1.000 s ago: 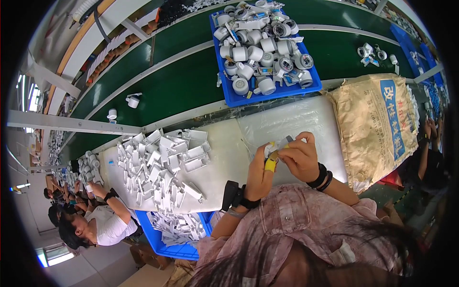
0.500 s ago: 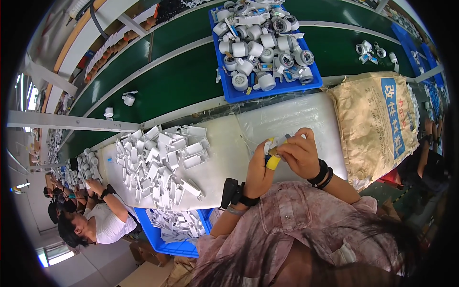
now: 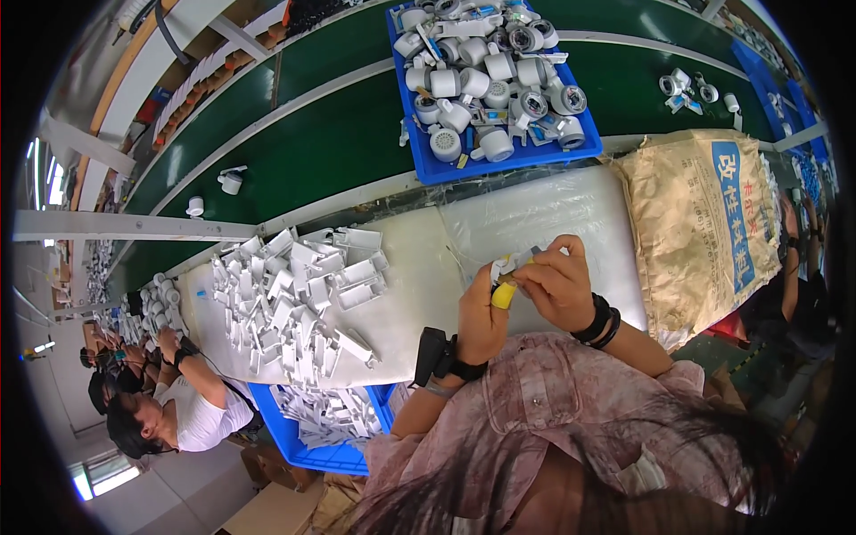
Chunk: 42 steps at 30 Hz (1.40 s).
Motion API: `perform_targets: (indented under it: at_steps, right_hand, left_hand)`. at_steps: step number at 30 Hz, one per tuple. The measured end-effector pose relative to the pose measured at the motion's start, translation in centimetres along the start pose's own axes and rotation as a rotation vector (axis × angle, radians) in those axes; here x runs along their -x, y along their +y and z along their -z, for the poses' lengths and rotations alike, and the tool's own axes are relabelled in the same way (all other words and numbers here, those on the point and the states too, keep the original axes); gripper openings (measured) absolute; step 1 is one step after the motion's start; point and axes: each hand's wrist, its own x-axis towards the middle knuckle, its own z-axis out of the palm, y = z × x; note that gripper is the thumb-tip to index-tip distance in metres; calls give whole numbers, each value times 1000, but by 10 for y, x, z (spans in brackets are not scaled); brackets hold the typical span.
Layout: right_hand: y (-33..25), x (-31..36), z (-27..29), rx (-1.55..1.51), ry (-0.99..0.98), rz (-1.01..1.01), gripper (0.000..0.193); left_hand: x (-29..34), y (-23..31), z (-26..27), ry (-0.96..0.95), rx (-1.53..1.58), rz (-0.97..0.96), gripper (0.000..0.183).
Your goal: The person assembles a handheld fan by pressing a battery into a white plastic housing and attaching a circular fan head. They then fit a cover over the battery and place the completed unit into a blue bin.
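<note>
Above the front of the table, my two hands meet around a small white-and-grey plastic part [image 3: 506,266]. My left hand [image 3: 481,314] is closed on its left side. A short yellow piece [image 3: 504,295] shows between the left thumb and fingers; I cannot tell whether it is a tool handle or a wrap. My right hand [image 3: 558,283] pinches at the grey end of the part, and its fingertips hide much of that end. Left of my hands, a heap of white plastic housings [image 3: 299,299] lies on the table.
Behind the table, a blue tray [image 3: 437,169] overflows with white-and-grey cylindrical assemblies beside a green conveyor belt [image 3: 330,160]. A brown paper sack [image 3: 691,241] stands to the right. Below the table's left edge is a blue bin [image 3: 308,455] of white pieces. A co-worker [image 3: 201,415] works at left.
Both hands stay on the small part with only slight finger movement; less of the yellow piece shows. The whole view has shifted a little.
</note>
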Motion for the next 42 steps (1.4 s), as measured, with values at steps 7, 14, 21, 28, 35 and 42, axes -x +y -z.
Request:
perform_targets:
  at_steps: [7, 14, 21, 28, 35, 42]
  right_hand:
    - [0, -2, -5, -6, -58, -9, 24]
    - [4, 2, -5, -131, -54, 24, 29]
    - [4, 3, -5, -168, -47, 43, 26]
    - [4, 5, 3, -194, -74, 41, 24]
    - [2, 6, 6, -187, -85, 49, 21]
    - [0, 14, 1, -178, -81, 19, 20]
  left_hand:
    - [-4, 2, 10, -103, -57, 147, 26]
    - [-1, 12, 6, -136, 65, 206, 25]
    - [3, 16, -2, -61, 188, 263, 24]
    - [7, 15, -1, -123, 190, 260, 28]
    - [8, 20, 0, -140, 143, 281, 23]
    - [9, 12, 2, -149, 31, 224, 27]
